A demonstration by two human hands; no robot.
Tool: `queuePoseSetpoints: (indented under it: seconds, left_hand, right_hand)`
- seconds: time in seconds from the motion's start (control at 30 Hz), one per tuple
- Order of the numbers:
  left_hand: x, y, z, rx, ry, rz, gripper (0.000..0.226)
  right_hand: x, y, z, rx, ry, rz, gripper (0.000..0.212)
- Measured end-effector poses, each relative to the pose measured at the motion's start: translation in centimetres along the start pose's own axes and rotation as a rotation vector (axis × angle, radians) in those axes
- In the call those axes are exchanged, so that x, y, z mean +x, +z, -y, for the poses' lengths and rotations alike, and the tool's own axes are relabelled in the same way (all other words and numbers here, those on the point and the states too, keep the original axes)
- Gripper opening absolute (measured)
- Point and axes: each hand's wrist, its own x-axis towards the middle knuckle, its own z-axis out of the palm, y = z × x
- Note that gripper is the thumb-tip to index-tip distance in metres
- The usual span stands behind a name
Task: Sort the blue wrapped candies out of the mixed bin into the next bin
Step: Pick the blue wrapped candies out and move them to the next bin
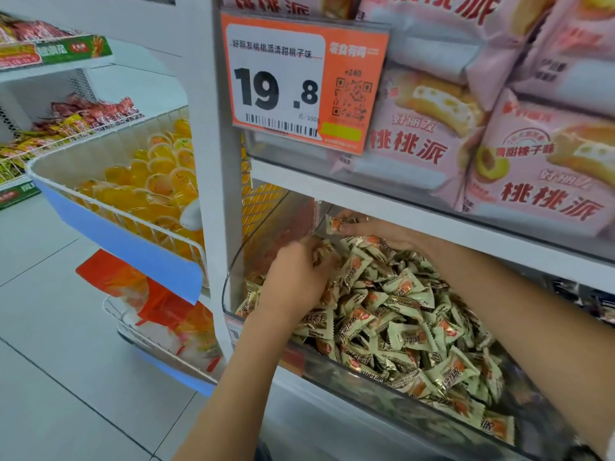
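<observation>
A clear plastic bin [359,384] on the lower shelf holds a heap of pale green wrapped candies [409,314] with orange marks. No blue wrapped candy shows. My left hand [296,277] reaches into the bin's left back part, fingers curled around some of the green candies. My right hand [376,232] is deeper in, near the back left corner, and pinches one wrapped candy [336,224] at its fingertips. A darker bin [592,304] at the right edge is barely visible.
The shelf above carries pink peach-pie packs [499,144] and an orange price tag [299,81] reading 19.8. A white upright post [213,161] stands left of the bin. Wire baskets with yellow jelly cups [149,181] jut out at left over the grey tiled floor.
</observation>
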Motion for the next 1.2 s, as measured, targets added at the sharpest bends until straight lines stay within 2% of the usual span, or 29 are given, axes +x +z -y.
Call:
queuePoseSetpoints:
  seconds: [0.1,0.13,0.2,0.23,0.33,0.37,0.47,0.5,0.57,0.67,0.73,0.83,0.87,0.93,1.0,1.1,1.17,1.2]
  left_hand:
    - [0.0,-0.4,-0.5,-0.118,-0.030,-0.059,0.030]
    - [0.0,-0.4,-0.5,-0.160,-0.044,-0.041,0.031]
    - [0.1,-0.4,-0.6,-0.248,-0.090,0.002,0.032]
    - [0.2,-0.4,-0.5,-0.286,-0.113,0.010,0.033]
    - [0.2,-1.0,-0.3,-0.405,-0.137,-0.055,0.016]
    - [0.2,-1.2,0.1,-0.416,-0.122,-0.084,0.019]
    - [0.3,-1.8,0.9,-0.376,-0.092,-0.107,0.017]
    - [0.3,-1.9,1.1,-0.360,-0.093,-0.106,0.023]
    - [0.1,-2.3,1.3,-0.332,-0.105,-0.041,0.034]
    - [-0.6,-3.0,1.4,-0.180,-0.049,0.175,0.038]
    - [-1.3,-3.0,1.3,-0.034,0.021,0.225,0.041]
    - [-2.2,-3.1,1.2,0.063,0.073,0.217,0.044]
    - [-2.4,-3.2,1.1,0.070,0.084,0.232,0.045]
    - [-2.5,-3.5,1.3,0.086,0.094,0.256,0.047]
    - [-2.6,-3.6,1.5,0.134,0.098,0.255,0.046]
    - [-2.8,-3.3,1.7,0.134,0.070,0.243,0.044]
    - [-3.0,-3.1,2.0,0.171,0.066,0.227,0.043]
    - [-3.1,-3.0,2.1,0.197,0.068,0.225,0.044]
  right_hand:
    - [-1.3,0.8,1.2,0.110,0.014,0.010,0.086]
    - [-1.2,1.3,1.4,0.129,0.006,-0.001,0.079]
    - [-1.6,2.4,2.3,0.154,-0.012,-0.004,0.046]
    - [-1.6,2.8,2.5,0.197,-0.010,-0.005,0.036]
    - [-2.2,3.2,2.5,0.312,-0.034,-0.016,0.022]
    - [-2.5,3.2,2.5,0.312,-0.045,-0.016,0.014]
    - [-3.2,2.8,2.3,0.337,-0.042,0.048,0.023]
    - [-3.5,2.7,2.4,0.330,-0.042,0.067,0.025]
    - [-3.9,2.2,2.8,0.213,-0.034,0.125,0.029]
    - [-4.7,2.0,3.6,-0.199,0.021,0.161,0.037]
    - [-4.8,2.0,3.9,-0.401,0.048,0.088,0.037]
    - [-4.7,2.1,3.9,-0.399,0.030,-0.101,0.033]
    - [-4.8,2.4,3.8,-0.411,-0.029,-0.061,0.032]
    - [-4.8,3.8,2.8,-0.536,-0.102,0.154,0.046]
    - [-4.2,5.2,1.4,-0.749,-0.050,0.286,0.066]
    - [-2.5,4.3,-0.2,-0.980,-0.019,0.321,0.052]
    - [-1.7,3.1,-0.9,-1.163,0.007,0.257,0.078]
    - [-1.2,2.6,-1.1,-1.227,0.062,0.220,0.080]
